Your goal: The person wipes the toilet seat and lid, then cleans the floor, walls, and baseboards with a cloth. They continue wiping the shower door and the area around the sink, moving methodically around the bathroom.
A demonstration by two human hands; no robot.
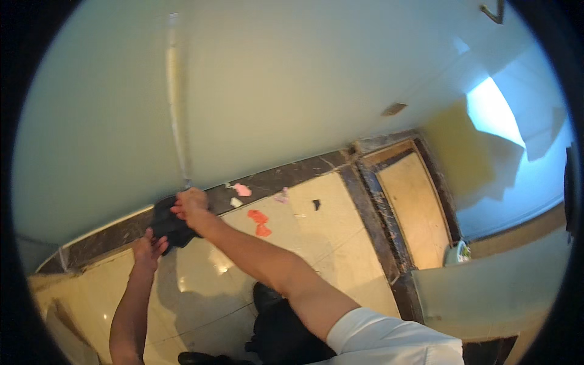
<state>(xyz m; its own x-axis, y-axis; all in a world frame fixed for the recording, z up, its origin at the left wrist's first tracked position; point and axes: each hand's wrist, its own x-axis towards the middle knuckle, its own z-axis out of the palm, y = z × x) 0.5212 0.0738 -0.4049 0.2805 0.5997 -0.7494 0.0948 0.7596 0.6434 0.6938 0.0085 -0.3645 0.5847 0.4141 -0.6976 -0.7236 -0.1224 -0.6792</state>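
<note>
A dark, limp piece that looks like cloth or a bag [171, 226] hangs in front of the dark stone skirting, its exact kind unclear. My right hand [191, 206] pinches its upper right part, with the forearm reaching across from the lower right. At its lower left edge is my left hand [148, 248], thumb and fingers around the border. Just above my right hand, the lower end of a long pale pole or pipe [174, 96] runs up along the wall.
Coral-red scraps [260, 222], a pink scrap [242, 189] and a small black scrap [316, 204] lie along the glossy tiled floor [337, 246] and skirting [292, 173]. A doorway with a dark stone threshold [378, 219] is at right; beyond it stands a light-blue bin [455, 253].
</note>
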